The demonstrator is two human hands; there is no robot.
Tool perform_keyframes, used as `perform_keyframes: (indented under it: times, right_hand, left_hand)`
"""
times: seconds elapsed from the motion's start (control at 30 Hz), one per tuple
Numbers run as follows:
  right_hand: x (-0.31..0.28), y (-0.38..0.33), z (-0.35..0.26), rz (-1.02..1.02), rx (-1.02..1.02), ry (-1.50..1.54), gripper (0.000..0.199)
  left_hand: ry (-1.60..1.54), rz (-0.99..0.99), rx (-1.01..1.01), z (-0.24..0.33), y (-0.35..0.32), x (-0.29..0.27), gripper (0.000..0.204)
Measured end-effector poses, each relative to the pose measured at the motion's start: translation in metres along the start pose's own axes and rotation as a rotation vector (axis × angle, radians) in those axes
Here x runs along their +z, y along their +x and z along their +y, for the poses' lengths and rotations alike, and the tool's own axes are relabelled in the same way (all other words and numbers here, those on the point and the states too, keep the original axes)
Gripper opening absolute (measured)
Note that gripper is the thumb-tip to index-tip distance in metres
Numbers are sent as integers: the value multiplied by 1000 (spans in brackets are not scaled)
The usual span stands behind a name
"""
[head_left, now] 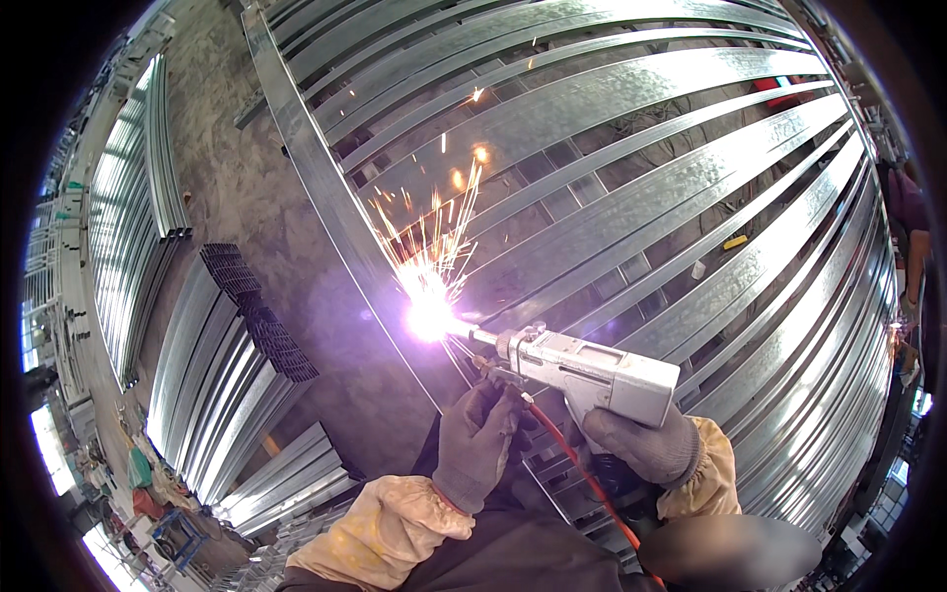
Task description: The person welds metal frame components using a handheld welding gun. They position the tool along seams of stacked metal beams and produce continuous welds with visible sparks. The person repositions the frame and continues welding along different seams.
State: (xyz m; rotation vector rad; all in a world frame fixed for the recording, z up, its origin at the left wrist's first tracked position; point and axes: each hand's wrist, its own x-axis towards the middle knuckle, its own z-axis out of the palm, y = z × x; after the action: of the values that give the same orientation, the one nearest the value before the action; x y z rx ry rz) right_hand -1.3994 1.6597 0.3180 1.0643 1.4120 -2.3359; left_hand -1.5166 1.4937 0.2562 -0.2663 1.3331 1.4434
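Observation:
A boxy silver welding gun (592, 370) points left at a metal frame, its nozzle at the edge of a bright purple-white arc (431, 316). Sparks fly up and away from that spot, whose glare hides the joint. My right hand (646, 444), in a grey glove, is wrapped round the gun's grip. Below the nozzle, my left hand (480, 434), also gloved, has its fingers closed at a small fitting where a red hose (572, 454) ends. Exactly how the fitting joins the gun is hidden. The frame's long side rail (321, 178) runs past the arc.
Shiny parallel metal slats (592, 118) span the frame to the right. A yellow object (735, 242) shows between slats. Stacks of metal channels (212, 365) lie on the concrete floor (222, 118) at left. Part of another person shows at the far right edge.

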Motion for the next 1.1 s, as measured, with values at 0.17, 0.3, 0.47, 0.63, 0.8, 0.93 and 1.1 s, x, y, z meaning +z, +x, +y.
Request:
perform_keyframes:
  times: [0.17,0.3,0.47,0.63,0.8,0.93,1.1]
  right_hand:
    - [1,-2,1,16,-14,23,31]
    - [0,-4,3,22,7,5,32]
    - [-1,-4,3,7,-10,-25,31]
    - [0,-6,2,7,-7,2,31]
    - [-1,-7,5,-2,-4,12,30]
    - [0,-9,4,6,-1,30,30]
    - [-1,-9,4,1,15,32,30]
  left_hand:
    - [32,-1,27,-2,2,1,19]
    - [22,-14,78,-4,2,-1,18]
    - [64,-22,30,-1,-1,0,18]
    - [59,-13,8,-1,-2,1,16]
    - [-36,-43,18,-4,-2,-1,12]
    - [-27,-44,20,-5,-2,-1,14]
    - [-56,-59,17,-9,-2,-3,17]
